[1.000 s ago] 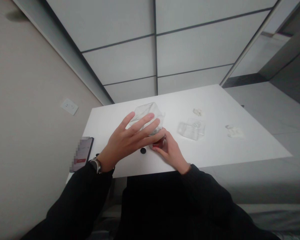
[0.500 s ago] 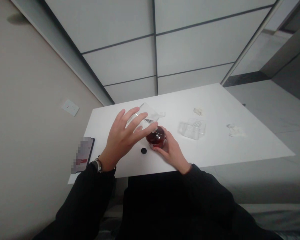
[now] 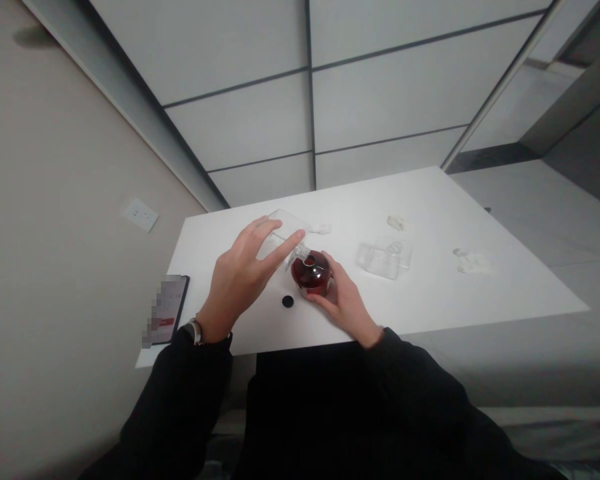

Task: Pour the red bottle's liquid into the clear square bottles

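Left hand [image 3: 243, 267]: thumb and lower fingers hidden behind its own back, index finger stretched out, others bent; whether it pinches anything cannot be told. Beside the index fingertip, a clear ribbed piece [image 3: 301, 252], its far part lost behind the finger. Right hand [image 3: 347, 303]: curled around the right side of a dark red round bottle [image 3: 310, 272], thumb low in front, remaining fingers mostly hidden behind it. Bottle is at the near middle of the white table [image 3: 420, 293]; base hard to make out. Its mouth faces up, long axis near upright; ribbed piece overlaps the mouth in view, contact unclear. Clear container [image 3: 291, 221] beyond the left hand, partly covered, narrow end pointing right. Phone [image 3: 169, 310] screen partly pixelated. Count: one red bottle, one black disc [image 3: 287, 301], two crumpled pale scraps [image 3: 396, 222], one phone; clear packaging [image 3: 384, 259] at right, overlapping outlines, number uncertain.
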Demonstrator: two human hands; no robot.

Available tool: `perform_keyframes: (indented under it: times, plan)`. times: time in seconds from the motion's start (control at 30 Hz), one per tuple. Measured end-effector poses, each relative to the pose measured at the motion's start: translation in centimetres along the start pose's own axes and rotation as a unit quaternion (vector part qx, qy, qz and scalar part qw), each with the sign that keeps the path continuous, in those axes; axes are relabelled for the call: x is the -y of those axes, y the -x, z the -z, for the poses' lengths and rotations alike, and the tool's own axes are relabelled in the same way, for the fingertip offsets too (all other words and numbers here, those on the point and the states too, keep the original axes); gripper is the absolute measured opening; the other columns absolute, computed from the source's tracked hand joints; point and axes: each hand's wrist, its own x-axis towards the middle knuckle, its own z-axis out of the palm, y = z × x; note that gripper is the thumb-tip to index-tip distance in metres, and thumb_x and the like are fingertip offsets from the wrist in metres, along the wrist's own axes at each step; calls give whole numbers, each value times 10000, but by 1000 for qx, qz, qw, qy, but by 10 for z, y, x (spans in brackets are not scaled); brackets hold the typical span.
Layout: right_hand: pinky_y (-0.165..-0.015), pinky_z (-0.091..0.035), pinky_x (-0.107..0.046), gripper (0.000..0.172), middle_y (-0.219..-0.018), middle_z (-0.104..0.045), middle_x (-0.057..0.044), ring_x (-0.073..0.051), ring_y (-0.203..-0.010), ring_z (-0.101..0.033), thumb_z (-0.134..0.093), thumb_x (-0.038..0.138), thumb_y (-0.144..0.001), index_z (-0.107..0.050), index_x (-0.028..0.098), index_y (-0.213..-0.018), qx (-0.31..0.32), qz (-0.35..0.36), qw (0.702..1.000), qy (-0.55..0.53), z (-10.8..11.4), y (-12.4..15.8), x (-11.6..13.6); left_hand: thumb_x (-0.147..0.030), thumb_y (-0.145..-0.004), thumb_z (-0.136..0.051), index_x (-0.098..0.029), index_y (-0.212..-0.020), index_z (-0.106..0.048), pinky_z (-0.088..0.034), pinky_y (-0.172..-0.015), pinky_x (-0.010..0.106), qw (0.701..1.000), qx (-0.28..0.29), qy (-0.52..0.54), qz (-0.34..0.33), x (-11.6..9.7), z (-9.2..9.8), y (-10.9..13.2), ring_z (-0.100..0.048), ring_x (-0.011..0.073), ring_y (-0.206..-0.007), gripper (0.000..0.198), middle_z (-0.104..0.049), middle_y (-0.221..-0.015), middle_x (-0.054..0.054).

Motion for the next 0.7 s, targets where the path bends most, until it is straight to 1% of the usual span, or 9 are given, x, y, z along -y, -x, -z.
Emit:
perform_keyframes:
  times: [0.1, 0.2, 0.3, 0.4, 0.6, 0.7]
  plan:
    - [-1263, -422, -601, 846, -1637, -508, -164, -353, -1523, -497, -741, 523, -970, -325, 275, -1663, 0, -1, 1000, 2, 0, 1, -1, -82, -1013, -602, -375, -1615, -432, -628, -1059, 457, 1000, -3, 1, 2, 0, -2, 1, -601, 306, -1413, 691, -639, -1458, 106]
    - [-1266, -415, -610, 848, -1635, -509, -169, -360, -1525, -493, -744, 530, -965, -335, 269, -1660, 2, -5, 1000, 4, 0, 1, -2, -57, -996, -609, -373, -1610, -435, -628, -1069, 475, 1000, -6, 13, 1, -1, -2, 3, -574, 314, -1441, 712, -620, -1483, 108]
    - [-1268, -412, -614, 852, -1633, -511, -168, -363, -1529, -487, -749, 532, -960, -339, 269, -1658, 3, -7, 1000, 5, 0, 0, -1, -25, -996, -590, -369, -1563, -490, -624, -1086, 463, 999, 0, 34, 6, -4, 0, 4, -540, 306, -1485, 671, -532, -1576, 129]
    - [-1267, -417, -610, 847, -1637, -507, -164, -359, -1530, -487, -749, 526, -961, -339, 273, -1658, 2, -8, 1000, 4, 0, 0, 0, -8, -999, -574, -348, -1527, -523, -634, -1069, 464, 998, 13, 61, 16, -7, 1, 3, -521, 321, -1505, 630, -451, -1632, 157]
    - [-1267, -417, -611, 851, -1633, -513, -160, -362, -1526, -492, -758, 505, -958, -336, 277, -1662, 4, -11, 1000, 4, 0, 0, 1, -17, -1016, -545, -348, -1542, -507, -647, -1040, 477, 996, 29, 81, 36, -10, 3, 2, -525, 336, -1498, 623, -448, -1625, 167]
    - [-1265, -423, -600, 856, -1632, -515, -160, -358, -1523, -496, -760, 506, -957, -334, 278, -1663, 4, -10, 1000, 3, 1, 0, 0, -58, -1012, -599, -338, -1526, -513, -643, -1047, 480, 995, 29, 83, 40, -10, 4, 1, -525, 339, -1496, 592, -452, -1619, 167]
